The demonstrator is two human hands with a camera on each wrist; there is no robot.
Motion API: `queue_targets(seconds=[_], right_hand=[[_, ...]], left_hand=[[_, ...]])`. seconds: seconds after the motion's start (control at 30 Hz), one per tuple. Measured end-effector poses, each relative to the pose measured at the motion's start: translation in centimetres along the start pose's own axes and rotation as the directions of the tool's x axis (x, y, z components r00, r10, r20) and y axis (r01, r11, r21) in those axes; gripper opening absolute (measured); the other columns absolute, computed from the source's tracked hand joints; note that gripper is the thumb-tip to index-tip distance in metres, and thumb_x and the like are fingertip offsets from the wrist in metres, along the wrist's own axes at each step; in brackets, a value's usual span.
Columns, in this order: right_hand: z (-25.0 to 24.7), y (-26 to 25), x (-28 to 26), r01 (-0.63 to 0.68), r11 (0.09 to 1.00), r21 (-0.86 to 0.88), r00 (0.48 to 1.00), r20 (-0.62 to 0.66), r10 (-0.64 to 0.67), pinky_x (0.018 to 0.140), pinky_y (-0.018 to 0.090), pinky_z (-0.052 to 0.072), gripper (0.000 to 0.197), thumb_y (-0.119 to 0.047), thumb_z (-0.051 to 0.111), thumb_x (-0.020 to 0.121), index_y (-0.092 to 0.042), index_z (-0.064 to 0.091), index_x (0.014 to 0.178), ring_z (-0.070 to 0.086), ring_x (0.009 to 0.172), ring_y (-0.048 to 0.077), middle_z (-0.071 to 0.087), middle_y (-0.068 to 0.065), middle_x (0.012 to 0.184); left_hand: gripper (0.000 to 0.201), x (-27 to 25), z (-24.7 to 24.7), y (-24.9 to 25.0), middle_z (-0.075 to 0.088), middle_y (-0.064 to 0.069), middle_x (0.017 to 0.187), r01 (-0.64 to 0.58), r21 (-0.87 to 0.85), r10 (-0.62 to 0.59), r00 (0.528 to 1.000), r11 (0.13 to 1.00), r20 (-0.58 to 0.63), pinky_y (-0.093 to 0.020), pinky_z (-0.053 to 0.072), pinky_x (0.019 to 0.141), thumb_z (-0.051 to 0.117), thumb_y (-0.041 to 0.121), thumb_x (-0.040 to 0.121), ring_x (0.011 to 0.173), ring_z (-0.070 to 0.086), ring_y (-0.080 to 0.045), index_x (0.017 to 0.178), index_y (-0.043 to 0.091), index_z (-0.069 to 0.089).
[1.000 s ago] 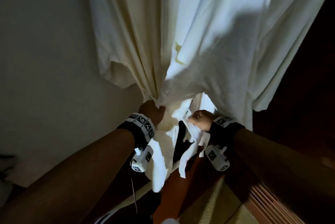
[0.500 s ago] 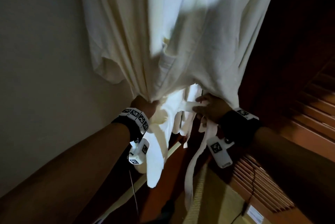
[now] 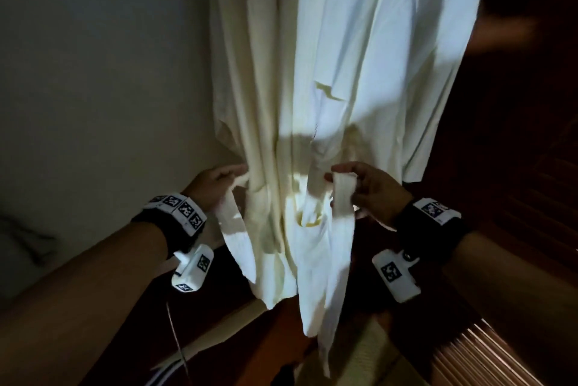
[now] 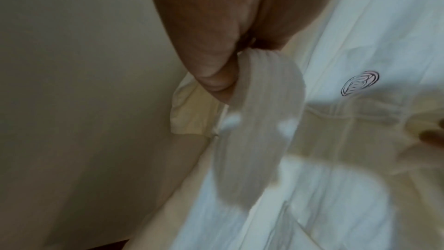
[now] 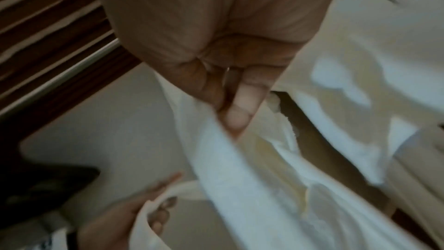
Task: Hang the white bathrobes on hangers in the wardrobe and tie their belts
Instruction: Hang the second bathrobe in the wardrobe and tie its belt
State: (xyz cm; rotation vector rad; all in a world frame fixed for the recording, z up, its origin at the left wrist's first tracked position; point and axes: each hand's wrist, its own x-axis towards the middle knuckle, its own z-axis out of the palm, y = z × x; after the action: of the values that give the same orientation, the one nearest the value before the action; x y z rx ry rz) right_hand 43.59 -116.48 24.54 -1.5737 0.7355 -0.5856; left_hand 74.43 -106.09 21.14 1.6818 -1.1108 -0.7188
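A white bathrobe [image 3: 359, 66] hangs in front of me, with a round logo [image 4: 360, 85] on its chest. My left hand [image 3: 219, 181] grips the left end of its belt [image 3: 233, 223] at waist height, left of the robe. My right hand [image 3: 359, 185] grips the right end of the belt [image 3: 342, 198], which drapes down over the robe's front. In the wrist views the left fingers [image 4: 211, 67] curl round the belt [image 4: 259, 121], and the right thumb [image 5: 240, 109] pinches the belt [image 5: 230, 159]. The hanger is hidden above.
A pale wall [image 3: 93, 73] stands to the left of the robe. Dark wooden wardrobe panels with slats [image 3: 500, 354] lie to the right and below. A thin cable [image 3: 178, 342] hangs under my left wrist.
Both hands have let go of the bunched robe front and spread apart, each now holding one end of the belt. The view has tilted up along the robe.
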Motion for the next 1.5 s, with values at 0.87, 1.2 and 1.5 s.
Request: queue_targets(seconds=[0.87, 1.2, 1.5], right_hand=[[10.1, -0.5, -2.0, 0.331, 0.547, -0.769, 0.943, 0.285, -0.169, 0.067, 0.022, 0.042, 0.036, -0.057, 0.059, 0.087, -0.022, 0.064, 0.081, 0.056, 0.071, 0.008, 0.060, -0.007, 0.071], [10.0, 1.8, 1.2, 0.161, 0.461, -0.873, 0.983, 0.100, -0.153, 0.076, 0.045, 0.048, 0.051, -0.056, 0.044, 0.091, -0.012, 0.062, 0.075, 0.057, 0.079, 0.027, 0.056, 0.003, 0.078], [11.2, 6.3, 0.7, -0.177, 0.875, -0.450, 0.900, -0.435, -0.042, 0.089, 0.024, 0.037, 0.065, -0.051, 0.079, 0.071, -0.015, 0.040, 0.109, 0.045, 0.097, 0.013, 0.042, -0.003, 0.110]], left_hand=[[0.027, -9.3, 4.9, 0.4, 0.051, -0.010, 0.066, 0.194, -0.417, -0.150, 0.979, 0.888, 0.137, -0.018, 0.044, 0.040, 0.049, -0.021, 0.084, 0.043, 0.053, -0.010, 0.080, 0.004, 0.058], [0.026, -6.9, 4.1, -1.4, 0.068, -0.004, 0.085, 0.178, -0.415, -0.011, 0.927, 0.892, 0.375, -0.032, 0.052, 0.077, 0.077, 0.008, 0.074, 0.080, 0.065, -0.016, 0.096, 0.012, 0.064], [0.025, -4.3, 4.6, -2.9, 0.063, -0.018, 0.096, 0.199, -0.451, -0.057, 0.950, 0.870, 0.308, -0.058, 0.046, 0.088, 0.071, -0.002, 0.079, 0.089, 0.060, -0.033, 0.096, 0.016, 0.065]])
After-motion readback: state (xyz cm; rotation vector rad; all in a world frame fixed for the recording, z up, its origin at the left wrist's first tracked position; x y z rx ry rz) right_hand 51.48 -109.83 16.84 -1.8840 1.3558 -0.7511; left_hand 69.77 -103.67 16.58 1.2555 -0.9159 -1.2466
